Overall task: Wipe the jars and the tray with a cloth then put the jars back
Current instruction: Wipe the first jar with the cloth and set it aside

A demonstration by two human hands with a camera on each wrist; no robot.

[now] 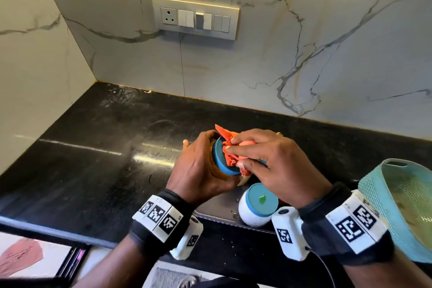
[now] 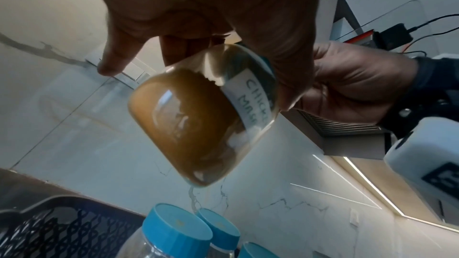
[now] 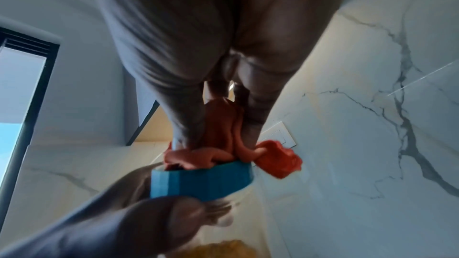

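Both hands met above the black counter (image 1: 98,147), working on one glass jar (image 2: 198,125). The left hand (image 1: 201,168) curled round the jar's body and held it tilted in the air, its blue lid (image 1: 222,159) turned toward the right hand (image 1: 275,166). That jar was filled with a brown powder and carried a white handwritten label, only partly readable. The right hand pinched a bunched orange cloth (image 1: 230,151) between thumb and fingers and pressed it against the top of the lid; in the right wrist view the cloth (image 3: 223,154) sat squarely on the lid (image 3: 202,181), with a loose end sticking out past the lid's rim.

Just below the held jar, another jar (image 1: 256,206) with a blue lid and a white body stood on the counter, partly under the right wrist. The left wrist view showed more blue-lidded jars (image 2: 178,231) grouped beneath the held one. To the right of the held jar, the teal tray (image 1: 374,182) with woven-patterned walls sat at the counter's edge, tilted in the head view.
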